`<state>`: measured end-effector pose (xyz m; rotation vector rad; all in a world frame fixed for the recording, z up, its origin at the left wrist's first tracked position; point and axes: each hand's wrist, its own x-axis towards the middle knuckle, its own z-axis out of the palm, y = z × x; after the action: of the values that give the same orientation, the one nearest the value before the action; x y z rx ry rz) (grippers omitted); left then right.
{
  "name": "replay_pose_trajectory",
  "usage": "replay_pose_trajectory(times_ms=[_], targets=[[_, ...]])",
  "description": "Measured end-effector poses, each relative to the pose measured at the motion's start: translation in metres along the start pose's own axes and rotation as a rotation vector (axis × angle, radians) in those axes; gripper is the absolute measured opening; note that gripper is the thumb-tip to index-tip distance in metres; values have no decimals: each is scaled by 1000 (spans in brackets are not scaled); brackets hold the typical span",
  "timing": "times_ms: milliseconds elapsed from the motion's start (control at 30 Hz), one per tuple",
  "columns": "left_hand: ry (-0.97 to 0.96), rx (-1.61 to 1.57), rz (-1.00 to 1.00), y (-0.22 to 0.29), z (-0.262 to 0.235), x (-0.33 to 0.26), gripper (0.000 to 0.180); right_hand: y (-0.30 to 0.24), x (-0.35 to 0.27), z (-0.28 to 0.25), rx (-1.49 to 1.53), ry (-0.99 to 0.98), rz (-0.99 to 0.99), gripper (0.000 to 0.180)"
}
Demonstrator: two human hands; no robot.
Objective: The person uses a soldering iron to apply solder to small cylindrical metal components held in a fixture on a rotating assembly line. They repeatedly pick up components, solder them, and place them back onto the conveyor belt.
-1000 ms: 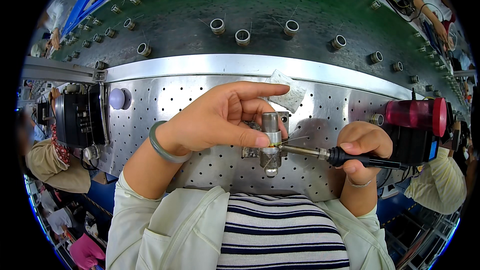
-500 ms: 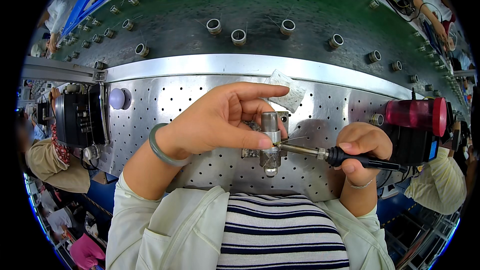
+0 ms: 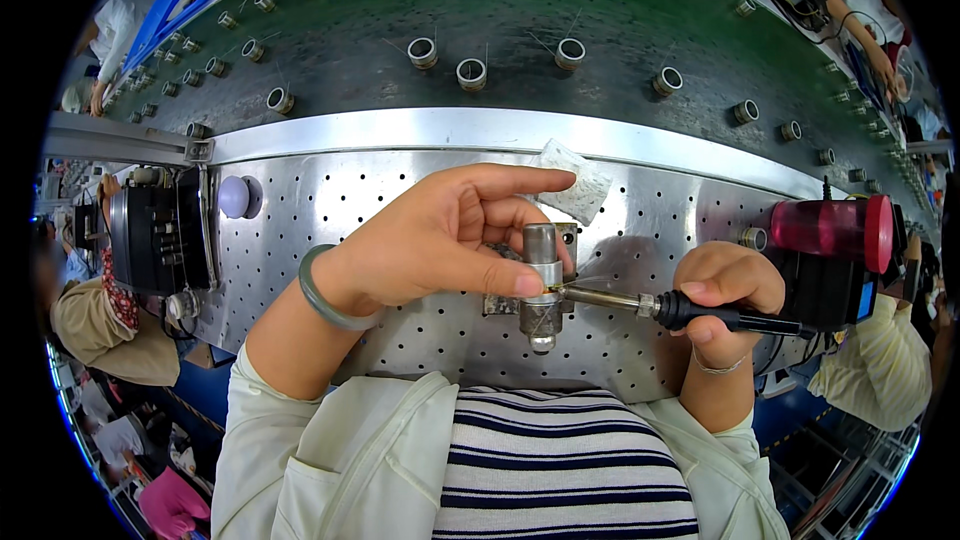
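My left hand [image 3: 440,240] rests its thumb and bent fingers on a small upright metal cylinder fixture [image 3: 541,285] standing on the perforated steel worktop [image 3: 330,200]; the index finger points out to the right. My right hand [image 3: 725,302] grips the black handle of a soldering iron [image 3: 655,307], whose metal tip touches the fixture's right side just under my left thumb. A green bangle circles my left wrist.
A white pad [image 3: 573,183] lies behind the fixture. A red-topped soldering station [image 3: 835,255] stands at the right, a black device [image 3: 155,235] and pale round knob [image 3: 234,197] at the left. Several metal rings [image 3: 471,72] sit on the green conveyor beyond. Other people work nearby.
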<state>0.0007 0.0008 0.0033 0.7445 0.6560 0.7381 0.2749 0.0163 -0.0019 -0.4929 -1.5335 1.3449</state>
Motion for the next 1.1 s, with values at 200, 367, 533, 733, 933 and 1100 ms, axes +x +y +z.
replay_pose_trajectory(times_ms=[200, 367, 533, 733, 933, 1100], targets=[[10, -4, -7, 0, 0, -1, 79, -1, 2, 0, -68, -47, -54, 23], [22, 5, -10, 0, 0, -2, 79, -2, 5, 0, -101, -90, -88, 22], [15, 8, -5, 0, 0, -1, 79, -3, 5, 1, -151, -94, -118, 22], [32, 5, -5, 3, 3, -4, 77, -1, 1, 4, -14, -13, -32, 21], [49, -4, -4, 2, 6, -7, 76, 0, 0, 3, -18, 1, -38, 22], [60, 1, -3, 2, 7, -7, 76, 0, 0, 4, -34, -11, -24, 22]])
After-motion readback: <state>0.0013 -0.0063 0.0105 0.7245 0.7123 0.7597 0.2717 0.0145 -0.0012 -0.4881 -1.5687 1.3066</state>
